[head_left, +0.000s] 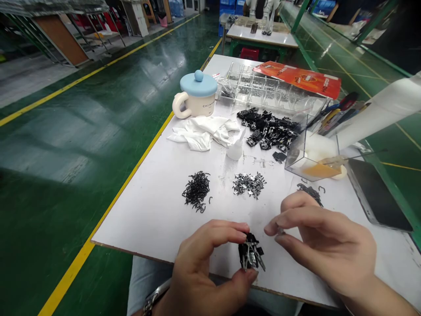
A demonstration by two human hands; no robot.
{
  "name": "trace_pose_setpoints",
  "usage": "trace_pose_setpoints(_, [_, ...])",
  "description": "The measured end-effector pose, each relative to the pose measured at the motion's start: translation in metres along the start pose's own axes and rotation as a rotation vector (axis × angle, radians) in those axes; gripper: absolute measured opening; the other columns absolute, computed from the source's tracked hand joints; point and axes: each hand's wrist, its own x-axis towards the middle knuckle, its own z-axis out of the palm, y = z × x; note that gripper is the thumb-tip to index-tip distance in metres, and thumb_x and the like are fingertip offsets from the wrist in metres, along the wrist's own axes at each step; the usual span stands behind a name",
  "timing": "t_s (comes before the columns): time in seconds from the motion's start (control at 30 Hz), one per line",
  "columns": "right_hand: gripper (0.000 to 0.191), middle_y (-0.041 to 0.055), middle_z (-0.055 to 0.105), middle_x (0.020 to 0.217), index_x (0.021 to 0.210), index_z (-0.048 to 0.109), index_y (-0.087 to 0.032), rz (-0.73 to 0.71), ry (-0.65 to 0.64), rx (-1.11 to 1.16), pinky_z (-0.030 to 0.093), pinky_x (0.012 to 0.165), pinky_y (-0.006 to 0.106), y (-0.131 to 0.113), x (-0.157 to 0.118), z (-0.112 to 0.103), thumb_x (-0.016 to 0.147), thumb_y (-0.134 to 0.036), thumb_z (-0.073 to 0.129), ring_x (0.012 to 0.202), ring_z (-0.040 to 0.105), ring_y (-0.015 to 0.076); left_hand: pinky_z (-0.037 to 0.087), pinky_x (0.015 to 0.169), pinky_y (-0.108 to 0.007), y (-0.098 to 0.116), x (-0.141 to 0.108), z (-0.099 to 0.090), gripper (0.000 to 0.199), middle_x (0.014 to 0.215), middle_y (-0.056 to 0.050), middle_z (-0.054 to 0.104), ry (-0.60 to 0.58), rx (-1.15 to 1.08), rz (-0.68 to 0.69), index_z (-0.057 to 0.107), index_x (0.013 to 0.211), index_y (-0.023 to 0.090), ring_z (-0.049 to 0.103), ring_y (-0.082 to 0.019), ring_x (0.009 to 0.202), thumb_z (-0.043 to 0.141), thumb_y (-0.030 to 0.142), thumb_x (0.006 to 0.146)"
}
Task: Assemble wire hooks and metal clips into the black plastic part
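Near the table's front edge, my left hand point(213, 263) grips a small black part with metal prongs point(251, 252) between thumb and fingers. Just right of it, my right hand point(325, 241) pinches a tiny, shiny piece point(280, 231) between thumb and index finger, too small to make out its kind. The two hands are apart. Beyond them lie a pile of small silver metal pieces point(250, 185) and, to its left, a heap of thin curved black pieces point(196, 191). A further pile of dark curved pieces point(309, 193) is partly hidden behind my right hand.
Black assembled parts point(271, 127) are heaped farther back, before a clear compartment tray point(243, 72) and an orange packet point(302, 79). A lidded mug point(197, 98), white cloth point(204, 131) and small white bottle point(234, 150) stand left. A clear box point(305, 162) and phone point(378, 193) are right.
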Motion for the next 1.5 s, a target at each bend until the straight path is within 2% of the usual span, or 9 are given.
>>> trace_pose_setpoints(0.1, [0.026, 0.0014, 0.065, 0.08, 0.101, 0.059, -0.024, 0.03, -0.007, 0.069, 0.045, 0.067, 0.029, -0.0013, -0.0012, -0.0001, 0.082, -0.006, 0.059, 0.079, 0.05, 0.016, 0.052, 0.087, -0.031, 0.0002, 0.0013, -0.0007, 0.043, 0.106, -0.002, 0.067, 0.009, 0.005, 0.008, 0.059, 0.102, 0.028, 0.063, -0.02, 0.098, 0.069, 0.005, 0.067])
trace_pose_setpoints(0.2, [0.018, 0.0005, 0.062, 0.079, 0.099, 0.06, -0.026, 0.141, -0.042, 0.197, 0.046, 0.067, 0.026, -0.0017, -0.0016, -0.001, 0.086, -0.015, 0.06, 0.078, 0.053, 0.0143, 0.053, 0.086, -0.031, -0.0002, 0.002, -0.001, 0.043, 0.105, -0.002, 0.067, 0.011, -0.011, 0.02, 0.06, 0.103, 0.027, 0.063, -0.02, 0.099, 0.069, 0.005, 0.067])
trace_pose_setpoints(0.3, [0.01, -0.0014, 0.057, 0.078, 0.094, 0.063, -0.027, 0.191, -0.081, 0.242, 0.044, 0.071, 0.024, -0.0004, -0.0013, -0.001, 0.085, -0.024, 0.064, 0.078, 0.051, 0.012, 0.053, 0.085, -0.028, -0.0009, 0.0022, -0.0007, 0.045, 0.105, -0.002, 0.067, 0.015, -0.03, 0.029, 0.06, 0.105, 0.027, 0.063, -0.019, 0.098, 0.069, 0.005, 0.067])
trace_pose_setpoints(0.53, [0.009, -0.0035, 0.048, 0.082, 0.09, 0.066, -0.031, 0.326, -0.174, 0.33, 0.039, 0.069, 0.021, 0.0026, -0.0028, 0.0031, 0.082, -0.032, 0.067, 0.077, 0.047, 0.0087, 0.053, 0.087, -0.027, -0.0001, 0.0011, 0.0003, 0.046, 0.106, -0.002, 0.067, 0.0, -0.044, 0.027, 0.062, 0.107, 0.027, 0.062, -0.018, 0.099, 0.068, 0.005, 0.067])
trace_pose_setpoints(1.23, [0.007, 0.0004, 0.05, 0.078, 0.087, 0.067, -0.027, 0.304, -0.217, 0.243, 0.04, 0.07, 0.029, 0.0022, -0.0006, 0.0049, 0.081, -0.024, 0.067, 0.077, 0.05, 0.0144, 0.055, 0.083, -0.029, 0.003, 0.0037, 0.0, 0.044, 0.103, -0.005, 0.068, 0.026, -0.037, 0.028, 0.065, 0.104, 0.026, 0.064, -0.021, 0.095, 0.068, 0.003, 0.066])
trace_pose_setpoints(1.5, [0.016, -0.0014, 0.051, 0.079, 0.088, 0.067, -0.029, 0.298, -0.245, 0.194, 0.038, 0.071, 0.029, 0.0012, 0.0002, 0.0051, 0.079, -0.016, 0.067, 0.079, 0.049, 0.0142, 0.056, 0.081, -0.029, 0.0038, 0.0026, -0.0001, 0.043, 0.101, -0.004, 0.068, 0.031, 0.011, 0.052, 0.065, 0.104, 0.026, 0.064, -0.02, 0.093, 0.067, 0.004, 0.067])
